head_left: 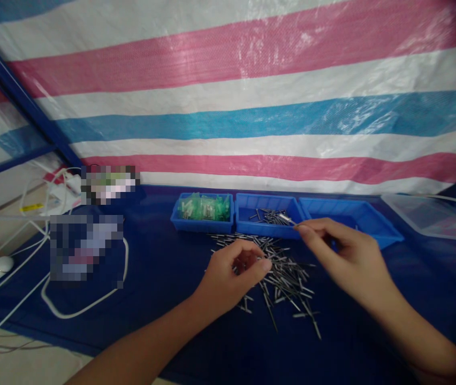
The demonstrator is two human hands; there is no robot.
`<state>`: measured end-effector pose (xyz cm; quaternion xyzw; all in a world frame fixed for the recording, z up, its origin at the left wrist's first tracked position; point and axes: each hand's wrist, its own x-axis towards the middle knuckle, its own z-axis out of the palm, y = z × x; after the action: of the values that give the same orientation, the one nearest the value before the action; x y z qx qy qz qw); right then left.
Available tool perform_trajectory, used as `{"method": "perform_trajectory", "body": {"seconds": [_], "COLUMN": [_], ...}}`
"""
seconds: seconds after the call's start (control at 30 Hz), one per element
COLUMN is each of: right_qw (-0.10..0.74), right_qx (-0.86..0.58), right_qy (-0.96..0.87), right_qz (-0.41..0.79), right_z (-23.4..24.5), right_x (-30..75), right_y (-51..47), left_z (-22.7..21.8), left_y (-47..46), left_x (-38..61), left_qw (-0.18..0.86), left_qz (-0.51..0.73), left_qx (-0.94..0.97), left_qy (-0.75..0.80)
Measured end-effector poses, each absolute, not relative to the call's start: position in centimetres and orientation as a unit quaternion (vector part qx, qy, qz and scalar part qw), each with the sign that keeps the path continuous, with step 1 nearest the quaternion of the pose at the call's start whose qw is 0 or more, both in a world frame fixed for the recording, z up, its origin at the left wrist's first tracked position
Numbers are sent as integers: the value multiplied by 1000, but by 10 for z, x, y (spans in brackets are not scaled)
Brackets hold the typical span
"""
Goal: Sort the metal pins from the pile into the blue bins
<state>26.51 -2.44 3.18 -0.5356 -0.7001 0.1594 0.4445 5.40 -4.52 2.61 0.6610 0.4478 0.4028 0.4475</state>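
Observation:
My right hand [344,251] is closed, thumb and forefinger pinching a slim metal blind rivet [286,218]. Its thicker silver end points left over the middle blue bin [248,227]. Inside that bin lies a small heap of similar rivets. My left hand [236,275] is above the left part of a loose pile of blind rivets [288,278] on the dark blue tabletop [164,299]. Its fingers curl in with the thumb close to them; what they hold, if anything, is hidden.
A left blue bin [180,224] holds green packets; a right blue bin [332,208] stands partly behind my right hand. Beyond it lies a clear plastic lid [424,214]. White cables [57,315] and blurred-out items occupy the left. Striped sheeting [232,123] hangs behind.

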Motion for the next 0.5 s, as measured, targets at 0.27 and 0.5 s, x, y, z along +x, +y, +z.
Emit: {"method": "perform_trajectory", "body": {"seconds": [0.27, 0.5], "right_qw": [315, 234], "right_qx": [-733, -729], "right_qy": [-594, -628], "right_qz": [-106, -137], "right_z": [32, 14], "right_x": [327, 336], "right_y": [10, 23], "left_z": [25, 33], "left_y": [-46, -84], "left_x": [55, 40], "left_qw": [421, 389], "left_qz": [387, 523], "left_qx": [707, 680], "left_qy": [415, 337]}}
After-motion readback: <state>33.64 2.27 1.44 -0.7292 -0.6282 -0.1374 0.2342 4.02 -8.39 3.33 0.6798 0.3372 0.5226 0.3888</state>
